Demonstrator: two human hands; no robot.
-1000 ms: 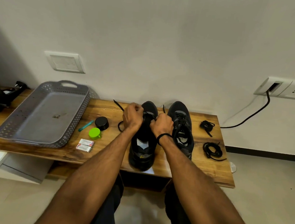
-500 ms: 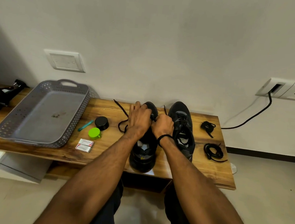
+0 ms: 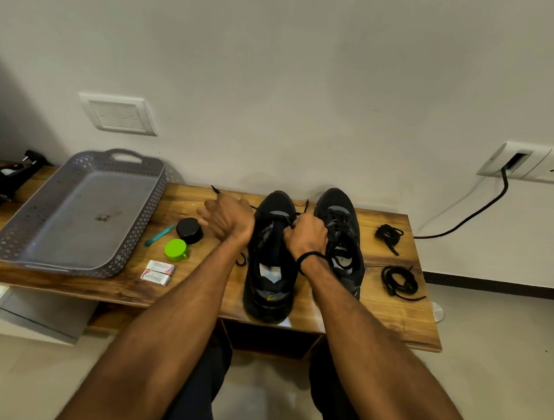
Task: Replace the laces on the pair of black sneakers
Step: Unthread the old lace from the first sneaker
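Firmly, left hand (image 3: 226,220) and right hand (image 3: 306,235) each curl fingers round the lace (image 3: 216,190) at the sneaker (image 3: 271,262).

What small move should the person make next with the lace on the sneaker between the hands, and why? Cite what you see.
Probably pull the lace through until snug, with the left hand drawing outward. The lace runs from the left hand to the front eyelets of the sneaker, the right hand pinches its other end there, and the eyelets behind look unlaced.
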